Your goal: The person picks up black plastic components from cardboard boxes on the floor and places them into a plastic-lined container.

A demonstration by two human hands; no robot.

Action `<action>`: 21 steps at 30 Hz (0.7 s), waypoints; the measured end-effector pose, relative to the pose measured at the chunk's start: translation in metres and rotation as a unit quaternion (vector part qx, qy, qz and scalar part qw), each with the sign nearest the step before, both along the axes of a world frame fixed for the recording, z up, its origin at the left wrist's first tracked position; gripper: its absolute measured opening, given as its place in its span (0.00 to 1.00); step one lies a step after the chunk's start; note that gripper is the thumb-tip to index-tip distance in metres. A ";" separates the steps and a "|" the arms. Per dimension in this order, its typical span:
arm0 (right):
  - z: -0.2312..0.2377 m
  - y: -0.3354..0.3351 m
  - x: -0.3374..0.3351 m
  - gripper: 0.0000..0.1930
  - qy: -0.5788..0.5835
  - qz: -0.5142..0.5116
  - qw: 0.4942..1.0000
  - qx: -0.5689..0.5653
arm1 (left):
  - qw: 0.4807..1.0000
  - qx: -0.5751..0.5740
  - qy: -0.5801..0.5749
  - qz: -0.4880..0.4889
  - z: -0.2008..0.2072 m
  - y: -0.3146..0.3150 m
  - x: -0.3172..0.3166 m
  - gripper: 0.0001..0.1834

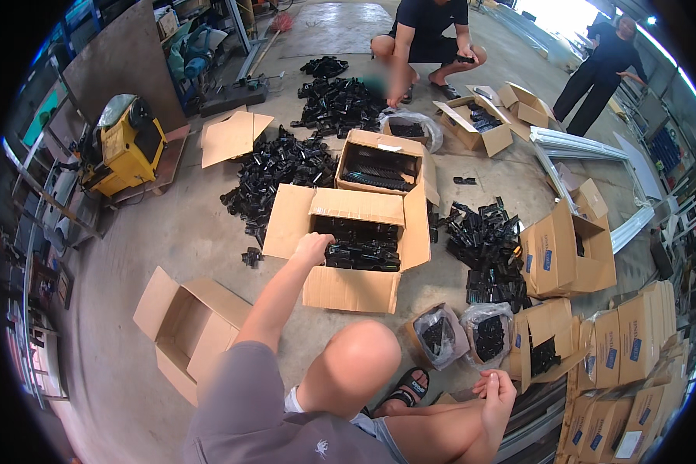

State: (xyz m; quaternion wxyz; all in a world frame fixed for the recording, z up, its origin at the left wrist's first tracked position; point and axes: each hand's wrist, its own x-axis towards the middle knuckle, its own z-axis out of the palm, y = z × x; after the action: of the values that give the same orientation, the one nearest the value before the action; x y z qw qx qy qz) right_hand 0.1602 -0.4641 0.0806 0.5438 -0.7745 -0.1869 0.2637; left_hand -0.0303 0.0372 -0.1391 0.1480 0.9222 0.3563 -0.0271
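Note:
My left hand (314,248) reaches over the left side of an open cardboard box (351,289), its fingers curled by the black plastic parts (363,251) inside. Whatever those fingers grip is hidden. The parts lie packed in rows, and the box flaps are folded outward. By my right knee, my right hand (498,393) is raised with its fingers bent together and nothing visible in them. Below it and to the left are a small box (414,340) and a plastic-lined box (472,319), each holding small black pieces.
Behind stands another box (348,147) of stacked black parts. Loose black parts lie in a left heap (278,182) and a right heap (483,247). An open carton (201,321) sits at left, stacked cartons (634,332) at right. One person (433,31) squats ahead; another (607,66) stands.

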 end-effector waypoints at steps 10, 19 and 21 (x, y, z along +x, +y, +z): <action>0.002 0.008 0.005 0.11 0.041 -0.040 0.998 -0.001 | 0.993 -0.028 -0.060 0.100 -0.043 0.012 -0.009 0.26; -0.005 -0.001 0.015 0.10 0.081 -0.033 0.996 -0.006 | 0.997 -0.043 0.051 0.037 -0.052 0.001 0.067 0.25; -0.003 0.002 0.019 0.10 0.084 -0.029 0.996 -0.016 | 0.992 -0.013 0.120 0.044 -0.064 -0.005 0.076 0.27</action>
State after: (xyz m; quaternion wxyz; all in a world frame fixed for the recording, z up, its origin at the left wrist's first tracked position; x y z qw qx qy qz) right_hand 0.1790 -0.4623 0.0773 0.5521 -0.7636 -0.1141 0.3148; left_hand 0.0454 0.0321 -0.2031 0.1169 0.8938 0.4111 -0.1358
